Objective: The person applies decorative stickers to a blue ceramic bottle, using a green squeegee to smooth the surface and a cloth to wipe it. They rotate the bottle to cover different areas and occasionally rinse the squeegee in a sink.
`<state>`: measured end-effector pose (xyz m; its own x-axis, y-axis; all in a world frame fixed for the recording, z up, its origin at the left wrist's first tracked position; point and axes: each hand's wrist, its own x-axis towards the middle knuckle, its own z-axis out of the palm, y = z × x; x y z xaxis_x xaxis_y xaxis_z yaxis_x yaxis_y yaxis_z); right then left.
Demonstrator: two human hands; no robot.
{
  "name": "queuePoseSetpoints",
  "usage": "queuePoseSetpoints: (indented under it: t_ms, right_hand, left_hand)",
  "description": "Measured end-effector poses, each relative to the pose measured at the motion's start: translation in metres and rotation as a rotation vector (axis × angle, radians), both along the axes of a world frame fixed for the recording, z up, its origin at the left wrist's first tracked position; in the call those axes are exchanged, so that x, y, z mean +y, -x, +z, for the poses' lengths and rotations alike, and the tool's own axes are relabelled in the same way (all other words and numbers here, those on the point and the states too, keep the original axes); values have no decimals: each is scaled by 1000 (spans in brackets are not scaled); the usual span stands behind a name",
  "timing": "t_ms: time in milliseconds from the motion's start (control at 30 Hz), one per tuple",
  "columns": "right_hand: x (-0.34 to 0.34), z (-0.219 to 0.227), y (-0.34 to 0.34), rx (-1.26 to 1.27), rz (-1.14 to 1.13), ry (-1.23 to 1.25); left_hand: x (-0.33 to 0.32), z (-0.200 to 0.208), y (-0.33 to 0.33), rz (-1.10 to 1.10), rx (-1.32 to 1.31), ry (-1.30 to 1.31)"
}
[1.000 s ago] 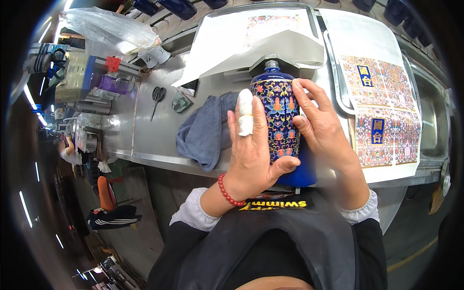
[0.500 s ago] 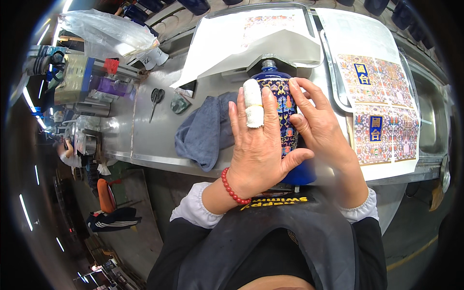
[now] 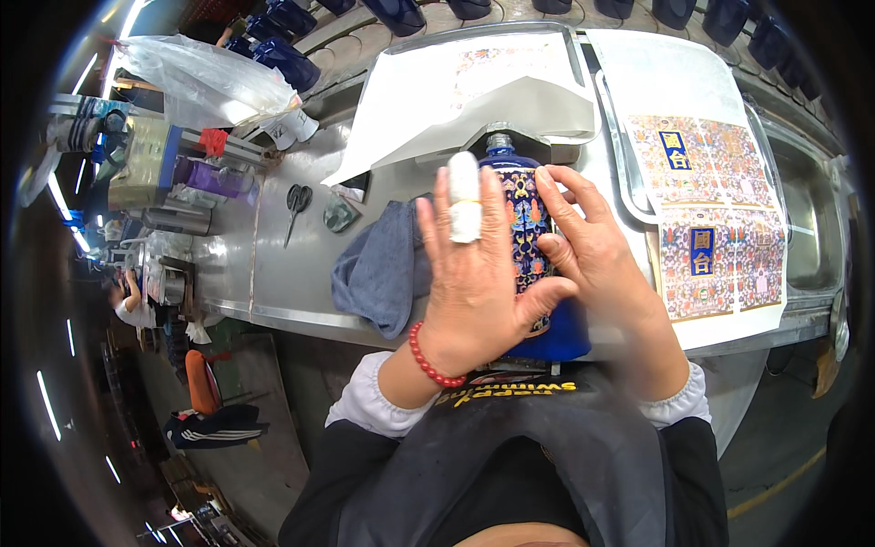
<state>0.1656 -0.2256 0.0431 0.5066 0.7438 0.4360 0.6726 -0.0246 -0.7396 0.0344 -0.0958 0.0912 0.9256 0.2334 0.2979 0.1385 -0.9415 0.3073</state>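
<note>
A dark blue glass bottle [image 3: 563, 339] lies on its back in front of me, its neck pointing away. A colourful floral decal [image 3: 527, 214] covers its upper face. My left hand [image 3: 478, 278] rests flat over the decal's left part, fingers stretched, thumb spread. One finger wears a white wrapping [image 3: 465, 205]; a red bead bracelet circles that wrist. My right hand [image 3: 602, 251] touches the decal's right edge, index finger extended along it and the other fingers loosely bent. The bottle's left side is hidden under my left hand. Beside that hand lies a grey-blue cloth [image 3: 375, 273].
Printed decal sheets [image 3: 725, 219] lie at the right, next to a metal sink [image 3: 811, 219]. A tray with white paper [image 3: 410, 82] stands behind the bottle. Scissors [image 3: 295, 210] lie left on the metal table. Several blue bottles [image 3: 392, 14] line the back.
The whole view has shifted slightly. Both hands stay on the bottle in nearly the same pose, and my left thumb sits a little lower and farther left in the picture.
</note>
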Motion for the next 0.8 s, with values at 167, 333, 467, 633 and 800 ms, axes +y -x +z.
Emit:
queuePoseSetpoints:
  t_ms: [167,333,467,633,800]
  right_hand:
    - [0,0,1,3,-11,-2]
    - [1,0,2,4,-21,-3]
    - [2,0,2,5,-23,-12]
    - [1,1,2,-10,-24,-1]
    - [1,1,2,-5,-25,-6]
  left_hand:
    - [4,-2,-1,-7,47,-30]
    - [2,1,-7,-11,68,-112]
    - [3,2,-8,-9,67,-139]
    - [6,2,-7,-13,68,-172]
    - [7,4,-7,-20,59,-183]
